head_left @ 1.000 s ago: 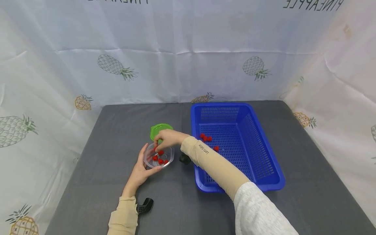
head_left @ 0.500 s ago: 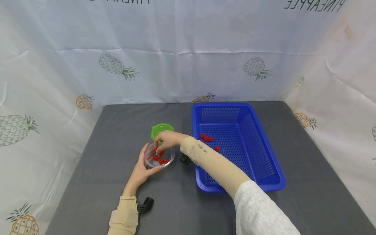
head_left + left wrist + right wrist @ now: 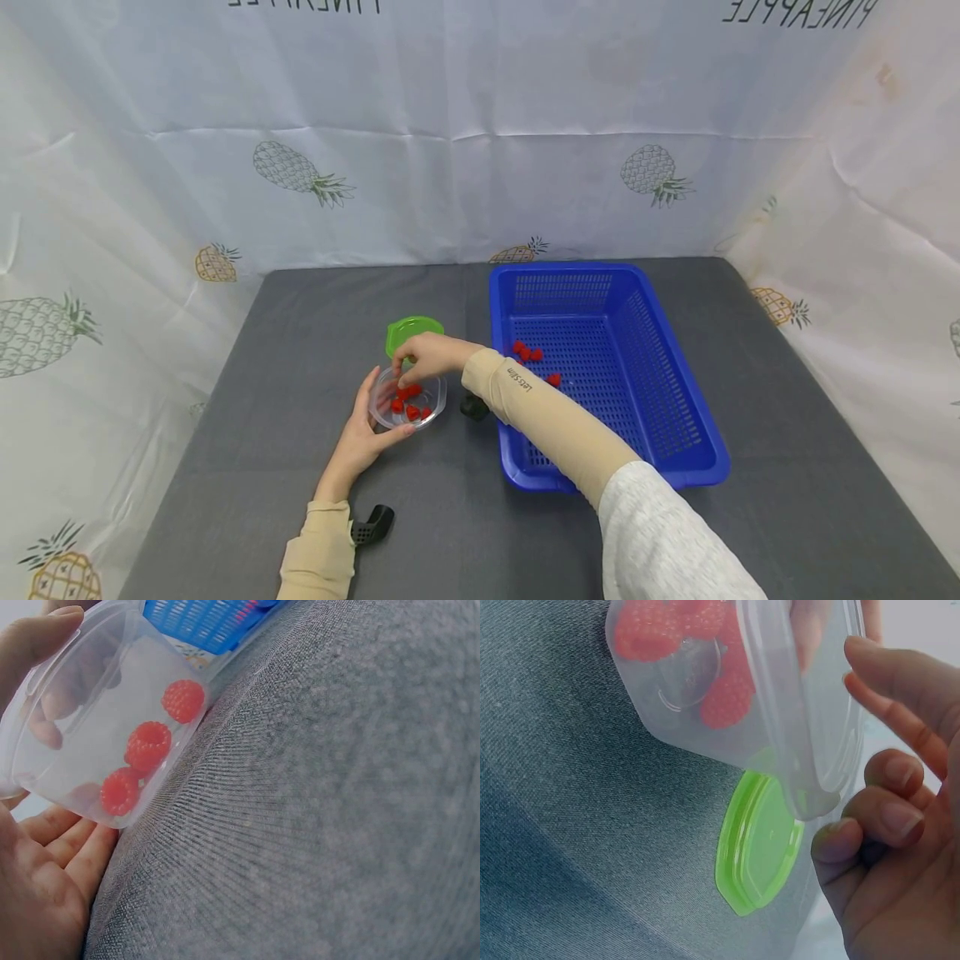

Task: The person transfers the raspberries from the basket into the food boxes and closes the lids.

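Observation:
A clear plastic container [image 3: 437, 406] with several red raspberries [image 3: 148, 746] inside stands on the dark cloth. My left hand [image 3: 356, 442] grips it from the left side, thumb at the near rim and fingers round the back. Over the far part of the opening is my right hand [image 3: 431, 354], its thumb and forefinger apart at the rim and the other fingers bent. No raspberry shows in its fingers. Just behind the container lies a green lid [image 3: 761, 840], partly covered by the right hand in the head view.
A blue perforated basket [image 3: 675, 425] stands to the right, under my right forearm. Several raspberries [image 3: 526, 354] lie at its left side; the forearm may hide more. Black wrist mounts [image 3: 372, 525] stick out from both wrists. A pineapple-print curtain [image 3: 465, 200] encloses the table.
The raspberry at my right fingertips has dropped into the container beside the others, and the fingers have let go. My left hand stays in place.

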{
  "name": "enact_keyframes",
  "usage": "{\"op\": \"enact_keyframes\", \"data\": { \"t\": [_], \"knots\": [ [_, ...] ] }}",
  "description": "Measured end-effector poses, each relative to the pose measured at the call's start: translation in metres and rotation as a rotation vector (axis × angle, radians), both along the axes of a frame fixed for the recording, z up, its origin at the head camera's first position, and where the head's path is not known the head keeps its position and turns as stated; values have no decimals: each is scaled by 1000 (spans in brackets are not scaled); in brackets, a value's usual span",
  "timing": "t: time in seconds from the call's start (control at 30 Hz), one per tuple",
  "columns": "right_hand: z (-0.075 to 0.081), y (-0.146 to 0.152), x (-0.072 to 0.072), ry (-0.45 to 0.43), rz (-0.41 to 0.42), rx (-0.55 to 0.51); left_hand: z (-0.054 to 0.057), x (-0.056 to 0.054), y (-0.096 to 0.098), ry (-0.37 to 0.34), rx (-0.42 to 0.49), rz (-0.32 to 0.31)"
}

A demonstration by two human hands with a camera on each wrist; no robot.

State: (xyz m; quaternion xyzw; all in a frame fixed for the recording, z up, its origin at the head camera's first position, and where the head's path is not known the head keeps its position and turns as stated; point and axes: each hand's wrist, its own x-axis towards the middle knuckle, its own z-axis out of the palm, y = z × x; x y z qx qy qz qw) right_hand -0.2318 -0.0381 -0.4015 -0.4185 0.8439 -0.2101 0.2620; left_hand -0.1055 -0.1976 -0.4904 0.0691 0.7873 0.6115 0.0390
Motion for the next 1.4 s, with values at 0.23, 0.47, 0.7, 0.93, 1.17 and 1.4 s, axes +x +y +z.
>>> {"op": "enact_keyframes", "data": {
  "t": [0.23, 0.47, 0.7, 0.93, 1.17, 1.4],
  "knots": [
    [5, 0, 2, -94, -11, -50, 1, 1, 0, -16, -9, 9],
    [13, 2, 2, -176, -14, -132, 1, 1, -1, -32, -21, 9],
    [25, 6, 2, -210, 15, -214, 2, 2, -1, -9, 22, -1],
    [42, 18, 5, -184, 10, -235, 2, 1, -1, 1, 23, -15],
    [55, 34, 6, -191, -10, -279, 2, 1, 0, -1, 37, -9],
    [67, 56, 8, -194, -47, -332, 1, 1, 0, 10, 18, 0]
  ]
}}
